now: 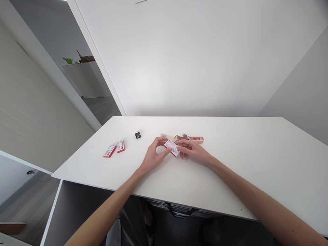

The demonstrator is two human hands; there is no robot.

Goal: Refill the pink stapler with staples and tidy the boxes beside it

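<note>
A small white box with a red border [172,145] is tilted above the table, held between my two hands. My left hand [152,156] pinches its left side between thumb and fingers. My right hand [196,152] has its fingertips closed on the right end. Just behind the hands lies an opened case, with a cream part [167,136] and a pink tray [200,139]. Small metallic items [186,136] lie in the tray, too small to name, and my right hand hides part of it.
Two similar red-and-white boxes lie at the left, one outer [109,151] and one inner [120,146]. Small black items, perhaps clips [137,135], lie farther back. The white table [251,164] meets a wall behind; a black handle [180,214] shows below its front edge.
</note>
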